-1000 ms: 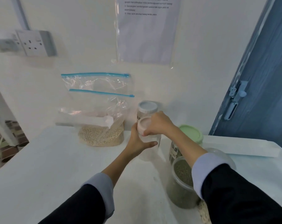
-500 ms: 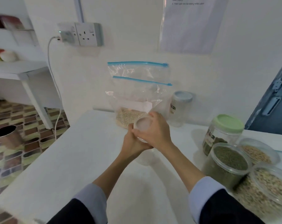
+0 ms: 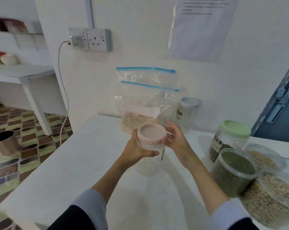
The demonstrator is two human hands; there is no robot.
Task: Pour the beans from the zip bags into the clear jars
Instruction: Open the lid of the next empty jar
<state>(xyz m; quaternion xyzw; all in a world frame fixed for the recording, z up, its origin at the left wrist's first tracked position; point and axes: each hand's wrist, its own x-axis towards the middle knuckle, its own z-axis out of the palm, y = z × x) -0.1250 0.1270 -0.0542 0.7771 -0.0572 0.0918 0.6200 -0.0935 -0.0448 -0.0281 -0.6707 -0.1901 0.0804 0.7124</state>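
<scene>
Clear plastic jar [image 3: 149, 161] with its pink round lid [image 3: 151, 133] is on the white table [image 3: 74, 163], before the zip bags [image 3: 145, 100]; left hand [image 3: 137, 149] grips its body, right hand [image 3: 175, 141] rests open-fingered beside the lid.

Pink lid [image 3: 151, 133] (pale), blue-zipped bags [image 3: 146, 90], green beans [image 3: 236, 163]

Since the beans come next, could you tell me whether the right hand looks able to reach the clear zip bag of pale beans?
Probably yes: the right hand is open beside the pink lid, with the clear zip bag of pale beans unobstructed just behind.
</scene>
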